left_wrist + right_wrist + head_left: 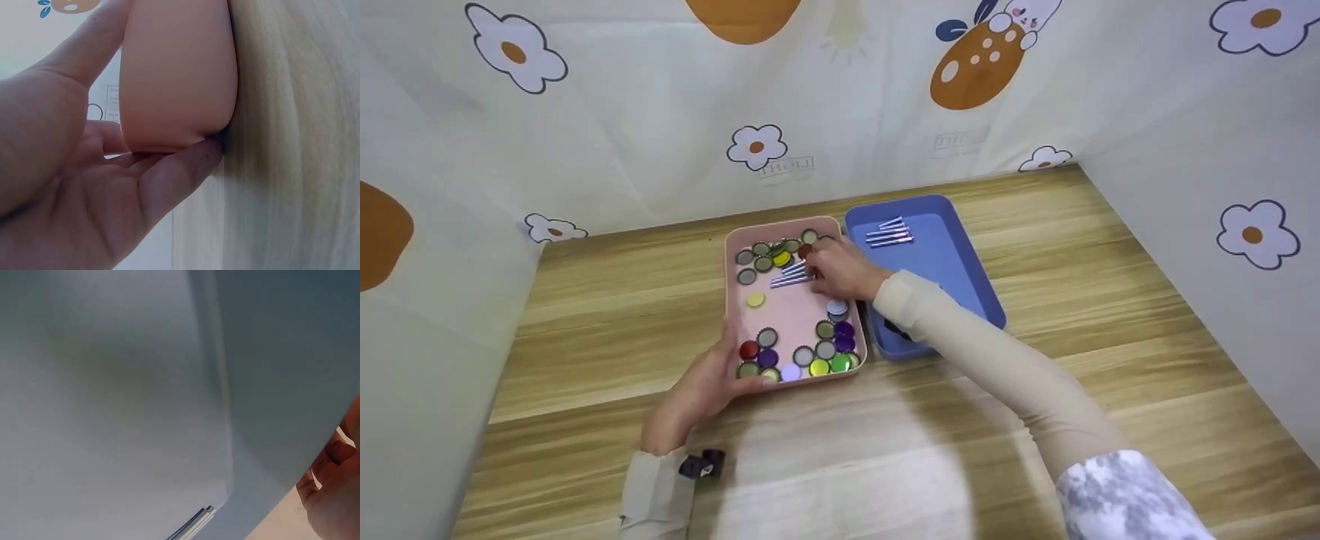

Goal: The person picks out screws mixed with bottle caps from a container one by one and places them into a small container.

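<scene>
The pink tray (791, 307) holds many bottle caps and several metal screws (790, 274). My left hand (705, 386) grips its near left corner; in the left wrist view that hand (112, 185) has thumb and fingers around the tray's outer wall (177, 79). Inside the tray's upper right part, my right hand (844, 270) has bent fingers beside the screws' right ends; its fingertips' contact is hidden. The right wrist view shows part of this hand (337, 489) at the right edge. Several more screws (889, 235) lie at the far end of the blue tray (934, 262).
The blue tray stands directly right of the pink one, with the right forearm crossing over its near part. A small black object (702, 465) is by the left wrist. Patterned cloth (660, 112) surrounds the wooden table (607, 300) at the back and sides.
</scene>
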The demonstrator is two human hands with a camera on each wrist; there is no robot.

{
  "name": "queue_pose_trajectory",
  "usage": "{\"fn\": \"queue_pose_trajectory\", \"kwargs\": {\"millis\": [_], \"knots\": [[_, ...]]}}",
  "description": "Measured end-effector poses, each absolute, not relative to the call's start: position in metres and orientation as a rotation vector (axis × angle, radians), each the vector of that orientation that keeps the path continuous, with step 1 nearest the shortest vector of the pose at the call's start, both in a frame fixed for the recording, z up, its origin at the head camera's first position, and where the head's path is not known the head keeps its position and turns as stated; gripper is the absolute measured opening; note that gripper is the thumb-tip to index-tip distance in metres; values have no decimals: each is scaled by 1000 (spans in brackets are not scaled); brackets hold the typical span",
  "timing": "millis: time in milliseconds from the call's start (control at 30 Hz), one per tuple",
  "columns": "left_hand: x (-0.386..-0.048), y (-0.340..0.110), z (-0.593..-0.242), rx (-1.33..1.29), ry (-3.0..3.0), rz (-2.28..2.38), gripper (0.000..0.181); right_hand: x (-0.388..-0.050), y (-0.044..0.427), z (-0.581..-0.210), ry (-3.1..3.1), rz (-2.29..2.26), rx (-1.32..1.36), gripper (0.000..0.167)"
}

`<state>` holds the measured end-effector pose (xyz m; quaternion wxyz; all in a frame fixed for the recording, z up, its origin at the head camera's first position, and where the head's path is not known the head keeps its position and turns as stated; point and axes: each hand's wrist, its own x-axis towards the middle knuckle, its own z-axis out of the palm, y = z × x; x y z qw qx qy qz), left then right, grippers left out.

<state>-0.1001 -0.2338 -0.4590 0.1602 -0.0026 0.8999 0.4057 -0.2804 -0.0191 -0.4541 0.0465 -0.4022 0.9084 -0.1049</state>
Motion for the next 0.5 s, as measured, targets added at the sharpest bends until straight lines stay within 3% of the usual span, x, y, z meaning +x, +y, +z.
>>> {"fn": "queue_pose_trajectory", "kwargs": {"millis": [500], "knots": [[-99, -233, -457, 21, 2611, 1114, 119, -280, -20, -456, 2768, -311, -1218, 20]]}}
